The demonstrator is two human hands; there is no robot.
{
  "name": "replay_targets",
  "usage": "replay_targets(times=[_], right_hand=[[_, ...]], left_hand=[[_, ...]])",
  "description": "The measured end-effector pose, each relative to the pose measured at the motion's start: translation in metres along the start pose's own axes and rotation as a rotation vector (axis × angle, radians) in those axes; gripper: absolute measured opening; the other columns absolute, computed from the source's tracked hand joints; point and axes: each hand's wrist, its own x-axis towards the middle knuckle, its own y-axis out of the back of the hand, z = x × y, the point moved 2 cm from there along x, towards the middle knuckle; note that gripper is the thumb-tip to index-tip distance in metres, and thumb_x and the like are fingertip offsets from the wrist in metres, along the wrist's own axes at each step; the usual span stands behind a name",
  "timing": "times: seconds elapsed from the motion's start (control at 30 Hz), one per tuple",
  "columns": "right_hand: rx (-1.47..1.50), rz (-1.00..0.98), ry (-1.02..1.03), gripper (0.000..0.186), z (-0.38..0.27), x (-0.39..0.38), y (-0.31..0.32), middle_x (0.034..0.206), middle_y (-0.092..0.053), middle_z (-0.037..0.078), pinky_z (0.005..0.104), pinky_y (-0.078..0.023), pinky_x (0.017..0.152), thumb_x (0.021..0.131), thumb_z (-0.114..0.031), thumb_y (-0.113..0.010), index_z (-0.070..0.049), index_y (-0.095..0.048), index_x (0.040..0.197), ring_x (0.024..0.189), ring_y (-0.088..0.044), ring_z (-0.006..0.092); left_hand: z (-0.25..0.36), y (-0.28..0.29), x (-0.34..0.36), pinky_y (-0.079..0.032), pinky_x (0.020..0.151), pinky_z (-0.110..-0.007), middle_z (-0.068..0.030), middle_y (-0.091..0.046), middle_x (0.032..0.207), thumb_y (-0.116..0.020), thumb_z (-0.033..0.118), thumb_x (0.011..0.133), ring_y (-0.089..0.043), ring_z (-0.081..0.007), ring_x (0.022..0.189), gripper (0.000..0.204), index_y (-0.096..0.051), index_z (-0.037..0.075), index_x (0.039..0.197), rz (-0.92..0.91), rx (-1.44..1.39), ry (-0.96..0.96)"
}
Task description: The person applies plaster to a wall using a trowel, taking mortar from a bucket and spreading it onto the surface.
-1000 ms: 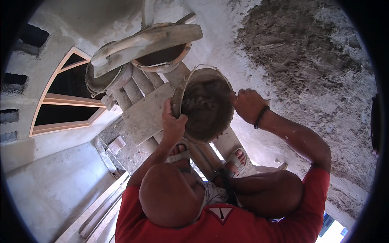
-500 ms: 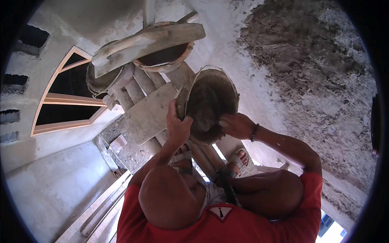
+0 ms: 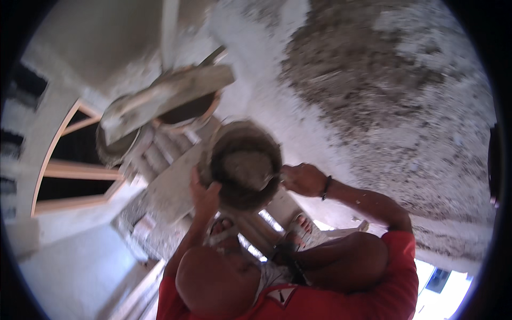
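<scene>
Red shirt cloth (image 3: 368,298) lies nearest to us, then our bent knees (image 3: 216,280); just beyond them is the bucket (image 3: 242,138), above the planks (image 3: 250,229), though we cannot tell whether its base rests on them. Our left hand (image 3: 205,200) grips its left side, thumb toward us. Our right hand (image 3: 304,180), a dark bracelet (image 3: 326,188) at its wrist, curls at the right edge; blur hides whether it holds the rim or a tool. Inside sits a heap of grey mortar (image 3: 246,169), and its weight could wrench the bucket round if our left fingers slip on the caked wall. Too steep a tilt could drop mortar on our sandalled feet (image 3: 302,224) or through the bright gap between the planks, and a shift of footing there could unbalance us. Farther off, a wooden board (image 3: 170,96) lies across two more buckets (image 3: 212,109); a knock could slide it off, as it seems merely laid there. Past them stand the wooden window frame (image 3: 80,169) and, rightward, the wall's rough dark patch (image 3: 352,69), which could graze our knuckles if we swing wide.
</scene>
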Motion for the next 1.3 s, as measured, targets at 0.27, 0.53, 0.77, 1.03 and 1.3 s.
replay_targets(times=[0.27,0.53,0.77,1.03,1.3], right_hand=[[0.131,0.141,-0.091,0.047,-0.046,-0.044,0.167,0.089,-0.065,0.018,0.045,-0.054,0.071,0.08,-0.024,-0.077,-0.008,-0.048,0.113,0.08,-0.067,0.0344],[0.215,0.349,0.349,0.038,-0.095,-0.113,0.3,0.081,-0.065,0.012,0.0357,-0.053,0.063,0.08,-0.015,-0.076,0.001,-0.057,0.109,0.068,-0.065,0.0238],[0.454,0.54,-0.147,0.035,0.032,-0.122,0.326,0.094,-0.068,0.01,0.0271,-0.059,0.062,0.095,-0.024,-0.063,-0.005,-0.059,0.125,0.073,-0.065,0.014],[-0.109,0.819,-0.45,0.055,0.014,-0.258,0.41,0.088,-0.063,0.004,0.0216,-0.051,0.044,0.097,-0.045,-0.055,-0.008,-0.05,0.137,0.056,-0.057,0.0088],[0.191,-0.024,-0.293,0.04,0.013,-0.102,0.174,0.088,-0.058,0.014,0.0401,-0.055,0.064,0.093,-0.042,-0.059,-0.007,-0.058,0.111,0.067,-0.062,0.0233]], left_hand=[[-0.008,0.022,0.004,-0.043,0.095,-0.032,-0.015,-0.058,0.113,-0.05,0.0,0.07,-0.055,-0.0229,0.104,0.057,-0.046,-0.005,0.127,0.012,-0.192,0.096],[-0.007,0.021,0.003,-0.043,0.093,-0.03,-0.0133,-0.058,0.112,-0.049,-0.003,0.069,-0.056,-0.0224,0.102,0.055,-0.047,-0.003,0.124,0.016,-0.349,0.147],[-0.021,0.052,-0.004,-0.043,0.091,-0.03,-0.013,-0.059,0.108,-0.05,-0.001,0.069,-0.056,-0.0226,0.097,0.05,-0.05,-0.004,0.118,0.089,-0.161,0.134],[-0.003,0.006,0.006,-0.044,0.088,-0.03,-0.0123,-0.06,0.104,-0.05,-0.001,0.069,-0.057,-0.0218,0.094,0.049,-0.05,-0.003,0.118,0.042,-0.345,0.182],[0.014,-0.008,-0.001,-0.047,0.084,-0.03,-0.0121,-0.061,0.103,-0.05,0.0,0.07,-0.058,-0.0209,0.093,0.05,-0.051,-0.004,0.119,0.007,-0.164,0.038]])
